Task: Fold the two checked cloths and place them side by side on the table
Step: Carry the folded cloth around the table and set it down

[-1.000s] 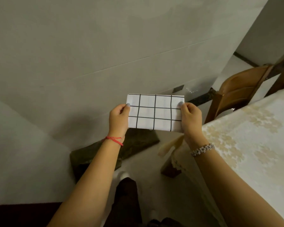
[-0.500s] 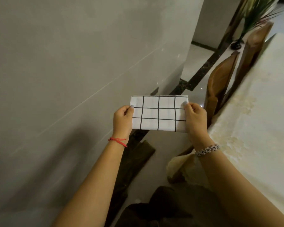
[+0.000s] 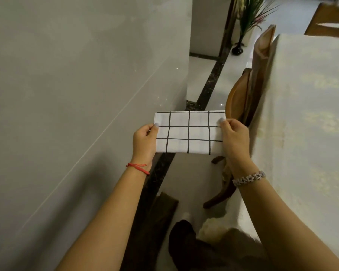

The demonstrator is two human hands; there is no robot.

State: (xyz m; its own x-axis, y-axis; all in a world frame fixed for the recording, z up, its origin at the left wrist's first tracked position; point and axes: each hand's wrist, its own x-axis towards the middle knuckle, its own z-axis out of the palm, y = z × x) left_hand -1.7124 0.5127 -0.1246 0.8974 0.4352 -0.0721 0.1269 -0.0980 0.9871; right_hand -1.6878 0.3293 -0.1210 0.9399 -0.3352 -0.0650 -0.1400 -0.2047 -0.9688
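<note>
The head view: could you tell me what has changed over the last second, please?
The view has swung right along the table, bringing a potted plant and more chairs into sight. The left hand and right hand still pinch the folded checked cloth by its ends, in the air.

No text, label, brand, number or sign can be read anywhere in the view.
</note>
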